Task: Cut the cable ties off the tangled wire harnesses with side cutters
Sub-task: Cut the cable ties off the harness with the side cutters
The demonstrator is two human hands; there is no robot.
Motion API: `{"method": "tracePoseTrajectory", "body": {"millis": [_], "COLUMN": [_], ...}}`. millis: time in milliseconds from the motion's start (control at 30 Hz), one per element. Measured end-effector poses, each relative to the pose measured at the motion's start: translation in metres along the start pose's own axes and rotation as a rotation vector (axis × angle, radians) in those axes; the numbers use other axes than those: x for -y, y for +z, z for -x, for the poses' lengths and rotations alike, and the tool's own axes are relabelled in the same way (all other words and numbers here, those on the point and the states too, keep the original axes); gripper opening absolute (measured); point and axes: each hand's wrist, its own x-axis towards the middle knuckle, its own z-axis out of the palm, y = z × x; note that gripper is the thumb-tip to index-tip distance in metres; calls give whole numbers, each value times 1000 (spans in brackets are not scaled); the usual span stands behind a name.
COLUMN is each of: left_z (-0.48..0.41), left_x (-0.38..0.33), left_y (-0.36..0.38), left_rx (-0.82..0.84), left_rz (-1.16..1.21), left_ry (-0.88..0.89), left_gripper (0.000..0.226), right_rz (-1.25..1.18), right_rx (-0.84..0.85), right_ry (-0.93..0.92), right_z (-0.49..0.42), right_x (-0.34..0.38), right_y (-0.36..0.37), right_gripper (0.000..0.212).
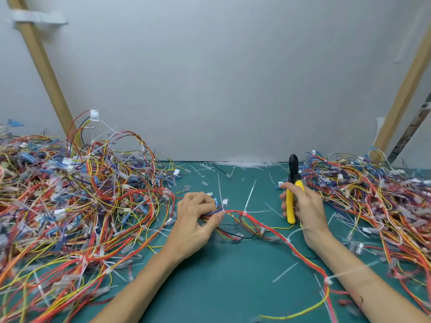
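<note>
A red, yellow and blue wire harness (254, 223) lies across the middle of the green mat, bound by white cable ties (245, 212). My left hand (194, 216) pinches one end of this harness near a white tie and a small white connector. To the right, my right hand (305, 206) grips the yellow-handled side cutters (291, 197), held upright with the black jaws pointing up and away from the harness. The cutters touch no tie.
A big tangled heap of harnesses (70, 201) fills the left side, and another heap (377, 201) covers the right. Cut white tie pieces (238, 164) lie along the back edge of the green mat (217, 271). Wooden struts lean against the grey wall at both sides.
</note>
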Motion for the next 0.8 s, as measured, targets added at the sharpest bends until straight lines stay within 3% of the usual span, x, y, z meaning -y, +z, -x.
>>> {"method": "tracePoseTrajectory", "body": {"millis": [67,167,267,433,567,800], "left_z": [-3,-6,-6,-5,-4,-5], "left_x": [3,7,9,10,10,7], "left_y": [-2,-1,5,9,6,3], "left_rx": [20,85,152,178,176,197], "left_rz": [109,132,59,-22,-18,-11], "left_ry": [-47,-99,-80,-24,-23,-8], "left_gripper": [34,45,46,46,47,46], "right_rz": [17,237,452,1153,1558,1583], "right_rx": [-33,13,287,634,598,576], "right_ry": [-12,-164,-234,-499,-612,-642], "right_z": [-2,-1,9,36,41,28], "right_x": [12,44,85,106,90,75], "right_y": [0,0,6,16,22,21], "right_gripper": [22,32,44,55,57,57]}}
